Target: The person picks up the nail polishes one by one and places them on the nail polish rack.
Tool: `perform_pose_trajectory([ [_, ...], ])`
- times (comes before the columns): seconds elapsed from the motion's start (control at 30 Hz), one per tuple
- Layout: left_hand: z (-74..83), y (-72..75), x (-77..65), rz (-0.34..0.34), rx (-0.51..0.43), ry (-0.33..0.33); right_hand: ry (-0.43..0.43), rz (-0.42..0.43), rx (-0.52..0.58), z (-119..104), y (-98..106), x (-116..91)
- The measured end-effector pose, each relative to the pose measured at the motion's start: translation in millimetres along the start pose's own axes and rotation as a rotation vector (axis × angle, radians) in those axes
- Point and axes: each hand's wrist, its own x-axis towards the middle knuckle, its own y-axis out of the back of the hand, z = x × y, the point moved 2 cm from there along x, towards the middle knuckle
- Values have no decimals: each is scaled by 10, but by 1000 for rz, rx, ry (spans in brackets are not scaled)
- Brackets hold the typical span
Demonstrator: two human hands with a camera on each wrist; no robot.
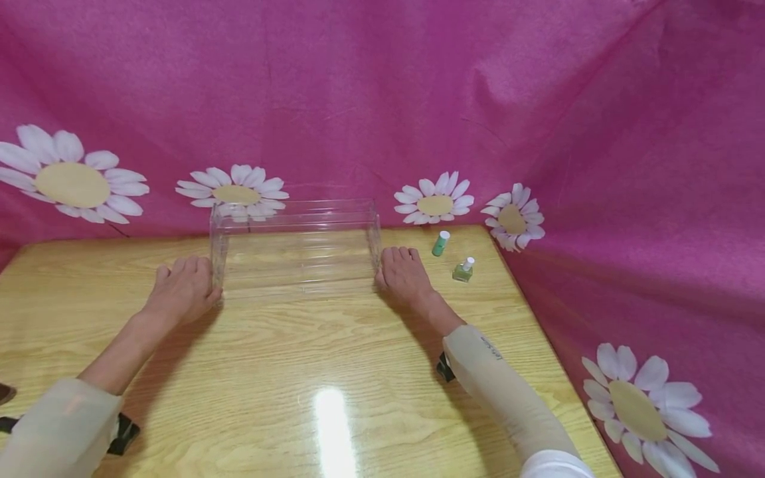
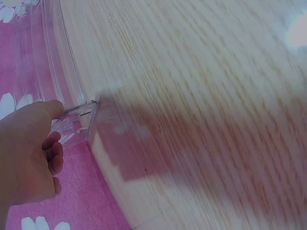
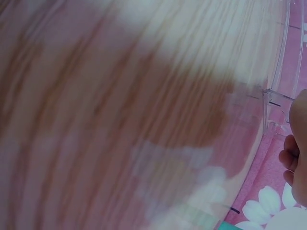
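Note:
A clear plastic tiered display rack [image 1: 301, 229] stands on the wooden table, close to the back edge. My left hand [image 1: 185, 289] grips its left end, and my right hand [image 1: 404, 273] grips its right end. In the left wrist view, the thumb of the left hand [image 2: 29, 151] lies along the rack's end panel [image 2: 79, 109], with the fingers curled beside it. Only part of the right hand [image 3: 300, 143] shows at the edge of the right wrist view, against the rack's corner [image 3: 274, 103]; its thumb is mostly out of frame.
Right of the rack stand two nail polish bottles with white caps, a slim green one [image 1: 440, 245] and a squarer olive-green one [image 1: 463, 272]. A pink cloth [image 1: 358, 99] with daisies hangs behind the table [image 1: 269, 372] and along its right side.

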Motion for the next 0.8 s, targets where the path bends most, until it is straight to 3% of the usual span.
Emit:
perform_pose_trajectory([
  [0.3, -10, -14, 13, 0, -9, 20, -28, -48, 24, -16, 6, 5],
  [0.53, -6, -17, 31, -23, 1, 31, -15, -28, 13, -23, 8, 5],
  [0.8, -6, -18, 39, -49, -17, 50, -42, -151, -13, -26, 28, 12],
])
